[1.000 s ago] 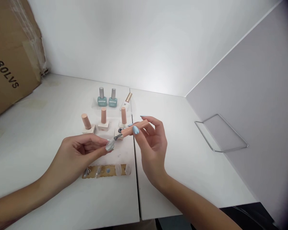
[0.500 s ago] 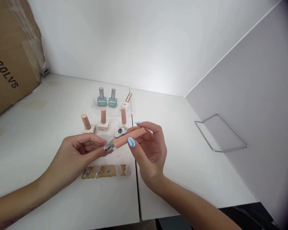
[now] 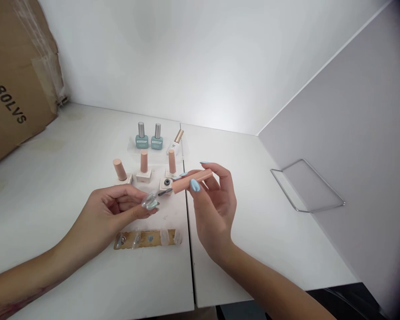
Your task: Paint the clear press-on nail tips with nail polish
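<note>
Between thumb and fingers, my left hand (image 3: 115, 211) pinches a clear false nail (image 3: 148, 201). My right hand (image 3: 215, 209) grips the peach cap of a nail polish brush (image 3: 191, 181). The dark brush tip points left at the nail, close to its edge; whether they touch I cannot tell. Just behind the brush stands an uncapped white polish bottle (image 3: 166, 185) with a dark round mouth. Nearer to me lies a tan strip (image 3: 145, 239) with several clear false nails on it and a greyish-blue spot at its middle.
Three capped peach-topped bottles (image 3: 144, 166) stand behind my hands. Further back are two teal bottles (image 3: 142, 140) and a tilted white bottle with a gold cap (image 3: 176, 141). A cardboard box (image 3: 16, 80) fills the left; a metal wire frame (image 3: 306, 184) leans at the right.
My right hand has drawn the brush up and to the right, off the nail, so the brush tip now shows. My left hand has stayed almost in place with the nail.
</note>
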`<action>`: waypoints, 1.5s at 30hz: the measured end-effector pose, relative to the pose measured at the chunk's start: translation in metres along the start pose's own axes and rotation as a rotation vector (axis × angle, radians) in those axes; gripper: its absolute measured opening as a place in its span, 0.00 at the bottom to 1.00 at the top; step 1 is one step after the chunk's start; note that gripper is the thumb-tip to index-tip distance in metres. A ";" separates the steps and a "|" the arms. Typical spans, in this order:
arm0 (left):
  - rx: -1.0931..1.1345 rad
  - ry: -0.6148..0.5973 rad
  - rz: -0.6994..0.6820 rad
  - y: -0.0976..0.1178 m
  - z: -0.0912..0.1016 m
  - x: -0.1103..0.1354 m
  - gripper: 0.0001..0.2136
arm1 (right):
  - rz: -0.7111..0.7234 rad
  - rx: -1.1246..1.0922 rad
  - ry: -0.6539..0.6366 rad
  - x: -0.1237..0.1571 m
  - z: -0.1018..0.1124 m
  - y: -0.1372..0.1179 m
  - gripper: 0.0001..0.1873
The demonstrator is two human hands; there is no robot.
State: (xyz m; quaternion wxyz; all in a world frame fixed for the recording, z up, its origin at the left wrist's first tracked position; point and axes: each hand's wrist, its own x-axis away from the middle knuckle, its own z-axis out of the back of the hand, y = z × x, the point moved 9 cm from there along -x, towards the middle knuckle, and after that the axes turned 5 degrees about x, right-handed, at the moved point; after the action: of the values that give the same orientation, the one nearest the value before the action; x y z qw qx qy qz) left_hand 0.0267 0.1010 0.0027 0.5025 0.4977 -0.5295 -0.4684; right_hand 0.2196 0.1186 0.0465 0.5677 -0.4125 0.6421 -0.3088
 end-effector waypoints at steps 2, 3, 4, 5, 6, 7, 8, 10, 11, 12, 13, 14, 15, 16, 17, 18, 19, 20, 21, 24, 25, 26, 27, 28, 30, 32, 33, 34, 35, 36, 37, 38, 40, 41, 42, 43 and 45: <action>-0.010 0.001 -0.013 0.004 -0.002 -0.001 0.04 | 0.027 -0.006 -0.078 0.003 -0.008 -0.004 0.13; -0.014 0.000 -0.019 0.005 -0.003 -0.002 0.04 | 0.031 -0.007 -0.107 0.005 -0.011 -0.006 0.13; -0.015 -0.003 -0.023 0.006 -0.004 -0.002 0.04 | 0.030 -0.006 -0.124 0.006 -0.012 -0.006 0.13; -0.011 -0.008 -0.026 0.007 -0.005 -0.002 0.04 | 0.022 -0.002 -0.126 0.007 -0.013 -0.006 0.13; -0.005 -0.016 -0.022 0.006 -0.006 -0.002 0.04 | 0.008 0.005 -0.113 0.007 -0.011 -0.005 0.13; 0.003 -0.023 -0.015 0.005 -0.007 -0.002 0.04 | -0.012 0.012 -0.091 0.006 -0.009 -0.002 0.13; 0.014 -0.026 -0.009 0.004 -0.006 -0.002 0.04 | -0.031 0.017 -0.062 0.006 -0.007 0.000 0.13; 0.032 -0.028 0.003 0.001 -0.005 0.000 0.04 | -0.066 0.008 -0.009 0.005 -0.001 0.004 0.12; 0.040 -0.029 0.005 0.000 -0.005 0.000 0.05 | -0.081 -0.005 0.013 0.004 0.001 0.007 0.11; 0.046 -0.028 0.005 -0.001 -0.004 0.000 0.05 | -0.096 -0.017 0.030 0.003 0.003 0.009 0.10; 0.051 -0.029 0.004 -0.002 -0.003 0.000 0.05 | -0.115 -0.025 0.047 0.002 0.004 0.012 0.10; 0.054 -0.030 0.005 -0.002 -0.003 0.000 0.05 | -0.137 -0.028 0.064 0.002 0.006 0.014 0.10; 0.058 -0.031 0.005 -0.003 -0.003 0.000 0.05 | -0.156 -0.027 0.079 0.001 0.008 0.017 0.10; 0.062 -0.033 0.005 -0.003 -0.003 0.000 0.04 | -0.164 -0.025 0.090 0.001 0.010 0.018 0.11; 0.066 -0.036 0.005 -0.004 -0.003 0.000 0.04 | -0.161 -0.023 0.097 0.001 0.011 0.018 0.11; 0.073 -0.039 0.003 -0.003 -0.003 -0.001 0.05 | -0.149 -0.025 0.095 0.000 0.011 0.017 0.11; 0.080 -0.043 0.000 -0.003 -0.004 -0.001 0.05 | -0.126 -0.031 0.084 0.000 0.010 0.015 0.11; 0.086 -0.046 -0.003 -0.002 -0.004 -0.001 0.05 | -0.100 -0.040 0.062 0.000 0.008 0.012 0.12; 0.088 -0.050 -0.007 0.000 -0.005 -0.001 0.05 | -0.072 -0.054 0.030 0.001 0.005 0.008 0.12; 0.070 -0.055 -0.013 0.003 -0.006 -0.002 0.04 | -0.023 -0.114 -0.090 0.004 -0.008 0.000 0.13; 0.060 -0.054 -0.012 0.004 -0.006 -0.002 0.04 | -0.021 -0.128 -0.118 0.005 -0.011 -0.002 0.13; 0.054 -0.056 -0.011 0.004 -0.006 -0.002 0.04 | -0.024 -0.136 -0.128 0.006 -0.013 -0.002 0.13; 0.053 -0.057 -0.010 0.004 -0.006 -0.002 0.04 | -0.030 -0.141 -0.124 0.006 -0.013 -0.002 0.13; 0.057 -0.057 -0.012 0.004 -0.006 -0.002 0.04 | -0.041 -0.143 -0.106 0.006 -0.012 0.000 0.13; 0.076 -0.060 -0.011 0.003 -0.006 -0.001 0.04 | -0.063 -0.134 -0.043 0.005 -0.007 0.004 0.13; 0.096 -0.057 -0.001 0.000 -0.006 -0.001 0.04 | -0.094 -0.113 0.022 0.003 0.000 0.008 0.11; 0.099 -0.060 -0.010 0.000 -0.006 -0.001 0.04 | -0.107 -0.105 0.048 0.003 0.003 0.010 0.11; 0.101 -0.061 -0.008 -0.001 -0.006 -0.001 0.04 | -0.117 -0.101 0.070 0.002 0.005 0.012 0.10; 0.101 -0.061 -0.009 -0.002 -0.005 -0.001 0.04 | -0.125 -0.101 0.087 0.001 0.007 0.013 0.10; 0.102 -0.061 -0.010 -0.002 -0.005 -0.001 0.04 | -0.130 -0.101 0.098 0.001 0.009 0.014 0.10; 0.103 -0.060 -0.008 -0.003 -0.005 -0.001 0.04 | -0.129 -0.100 0.107 0.000 0.010 0.014 0.10; 0.106 -0.059 -0.008 -0.003 -0.004 -0.002 0.04 | -0.121 -0.100 0.108 0.000 0.010 0.013 0.10; 0.112 -0.058 -0.005 -0.004 -0.004 -0.002 0.04 | -0.077 -0.100 0.094 0.000 0.008 0.009 0.09; 0.116 -0.058 -0.004 -0.004 -0.003 -0.002 0.04 | -0.045 -0.097 0.082 0.000 0.007 0.005 0.09; 0.118 -0.061 -0.002 -0.004 -0.003 -0.002 0.04 | -0.011 -0.092 0.068 0.000 0.005 0.001 0.10; 0.118 -0.064 0.002 -0.005 -0.003 -0.002 0.04 | 0.020 -0.084 0.058 0.001 0.004 -0.002 0.10; 0.119 -0.073 0.005 -0.005 -0.003 -0.002 0.04 | 0.063 -0.059 0.052 0.003 0.002 -0.008 0.12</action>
State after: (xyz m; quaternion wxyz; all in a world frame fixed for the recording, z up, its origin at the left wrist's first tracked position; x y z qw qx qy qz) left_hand 0.0299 0.1026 -0.0026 0.4536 0.5078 -0.5757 -0.4527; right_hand 0.2232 0.1126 0.0517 0.5477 -0.4004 0.6781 -0.2826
